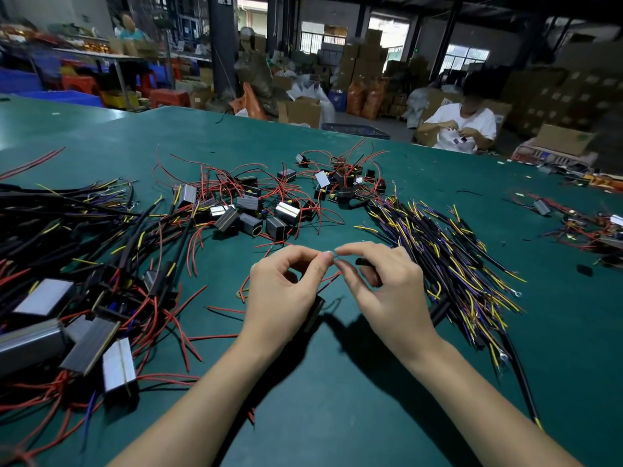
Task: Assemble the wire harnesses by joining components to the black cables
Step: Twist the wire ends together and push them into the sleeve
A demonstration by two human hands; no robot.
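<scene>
1. Bare metal wire ends meet at our fingers (325, 256): the left hand (286, 291) pinches a thin red lead (332, 279), thumb and forefinger clamped together on its tip, and a black component (315, 313) hangs under that palm.
2. The right hand (387, 284) pinches the facing tip in the same way; its lower fingers curl round the end of a black cable (362, 262).
3. To join them well, we judge the two stripped ends should lie side by side, held tight, then be twisted evenly so no strand strays.
4. Outward on the green bench (337, 416) we count three heaps: loose black cables (448, 257) to the right, grey box components with red leads (269, 210) in the far middle, and joined harnesses (77, 281) to the left. The pieces in each overlap too much to count.
5. One more person (462, 126) sits at the far right.
</scene>
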